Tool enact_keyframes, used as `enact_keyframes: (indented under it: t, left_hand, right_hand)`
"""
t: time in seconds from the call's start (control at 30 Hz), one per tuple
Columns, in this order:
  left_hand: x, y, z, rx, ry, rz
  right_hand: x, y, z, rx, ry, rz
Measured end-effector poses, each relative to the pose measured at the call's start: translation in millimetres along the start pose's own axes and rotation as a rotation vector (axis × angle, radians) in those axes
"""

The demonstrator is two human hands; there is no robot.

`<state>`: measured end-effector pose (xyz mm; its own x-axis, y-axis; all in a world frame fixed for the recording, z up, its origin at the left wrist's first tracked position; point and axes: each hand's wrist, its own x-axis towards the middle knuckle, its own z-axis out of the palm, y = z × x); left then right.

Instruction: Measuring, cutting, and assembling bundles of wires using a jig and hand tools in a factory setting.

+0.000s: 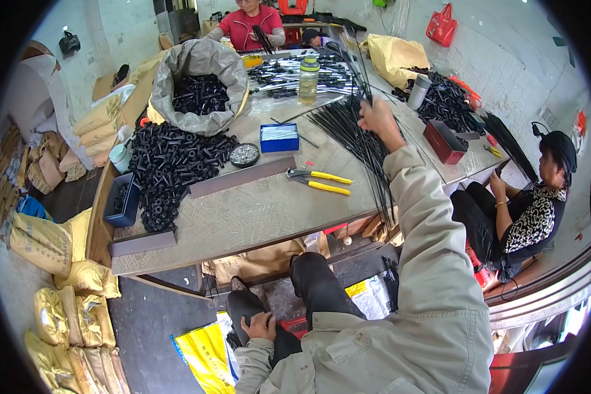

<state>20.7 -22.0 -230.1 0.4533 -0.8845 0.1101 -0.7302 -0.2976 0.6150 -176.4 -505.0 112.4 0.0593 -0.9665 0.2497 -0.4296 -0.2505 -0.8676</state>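
Note:
My right hand (377, 118) reaches across the table and is closed on some thin black rods, whose blurred upper ends stand up above it. Under and beside that hand lies a loose bundle of long black rods (338, 125), some jutting past the table's front edge. My left hand (259, 326) rests on my thigh, fingers laid over the dark trousers, with nothing in it. Pliers with yellow handles (325, 182) lie nearest the front edge. Left of them are a blue box of thin pale pins (279, 138) and a round dish of small metal pieces (244, 155).
Black plastic parts (171, 164) heap beside a grey sack (171, 72) and a blue bin (121, 200). A bottle (308, 80) stands mid-table. At right are a dark red box (444, 142) and another black heap (443, 105). One person (545, 203) sits right, another (249, 26) works opposite.

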Motion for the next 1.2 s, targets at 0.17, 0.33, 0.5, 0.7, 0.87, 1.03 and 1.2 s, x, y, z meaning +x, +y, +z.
enact_keyframes:
  t: [0.17, 0.33, 0.5, 0.7, 0.87, 1.03, 1.2]
  left_hand:
    - [4.6, 4.3, -0.9, 0.004, -0.015, -0.006]
    - [8.7, 5.2, -0.6, 0.017, 0.010, 0.000]
    - [5.1, 8.9, -3.7, -0.026, 0.051, 0.000]
    - [39.5, 61.2, -73.1, -0.508, -0.195, -0.021]
    - [131.2, 229.6, -168.3, -0.605, -0.250, 0.618]
    - [243.8, 298.1, -195.8, -1.180, -0.046, 0.260]
    - [265.3, 281.4, -234.4, -1.467, -0.102, -0.009]
  right_hand:
    - [51.2, -67.7, -12.0, -0.185, 0.373, -0.567]
    - [46.3, -125.9, -13.9, 0.045, 0.549, -0.680]
    - [7.9, -44.4, 46.9, 0.066, 0.491, -0.708]
    - [1.4, -44.6, 66.7, -0.013, 0.121, -0.629]
    - [-49.3, -139.4, 43.5, -0.171, -0.335, -0.479]
    - [-105.1, -150.9, 56.0, -0.268, -0.347, -0.661]
    - [-184.7, -96.4, 68.8, 0.070, -0.564, -0.657]
